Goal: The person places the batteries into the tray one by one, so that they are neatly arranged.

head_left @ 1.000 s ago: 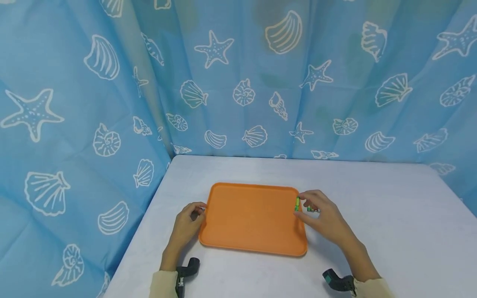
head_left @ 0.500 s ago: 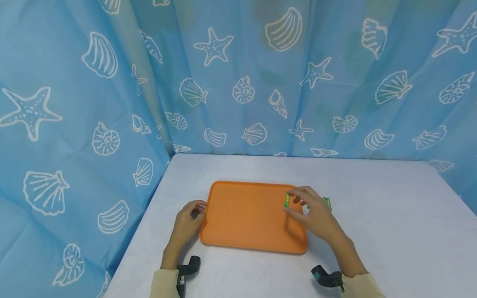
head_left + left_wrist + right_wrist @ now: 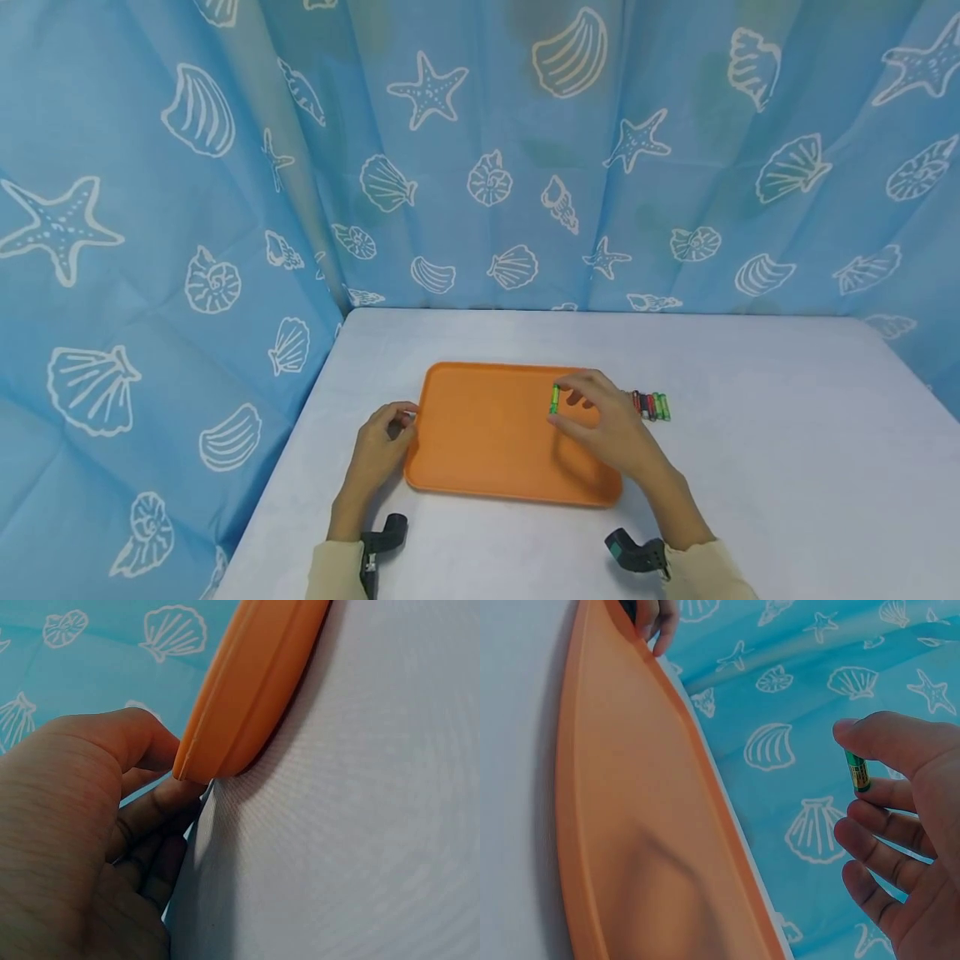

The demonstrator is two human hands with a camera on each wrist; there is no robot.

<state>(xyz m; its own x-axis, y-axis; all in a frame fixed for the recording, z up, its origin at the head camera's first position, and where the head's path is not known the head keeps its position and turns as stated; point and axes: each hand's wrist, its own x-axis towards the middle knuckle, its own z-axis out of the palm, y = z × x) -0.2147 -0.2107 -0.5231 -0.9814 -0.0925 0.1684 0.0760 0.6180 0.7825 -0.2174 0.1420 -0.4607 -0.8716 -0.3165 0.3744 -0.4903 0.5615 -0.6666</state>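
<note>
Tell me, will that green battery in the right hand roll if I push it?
The green battery is cylindrical, so on its side it would probably roll. Stood on its narrow end, it might tip. The orange tray has raised edges that might stop it.

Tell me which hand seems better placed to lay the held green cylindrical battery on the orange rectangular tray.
Probably the right hand: it pinches the battery above the tray, while the left hand touches the tray's left edge and holds no battery.
</note>
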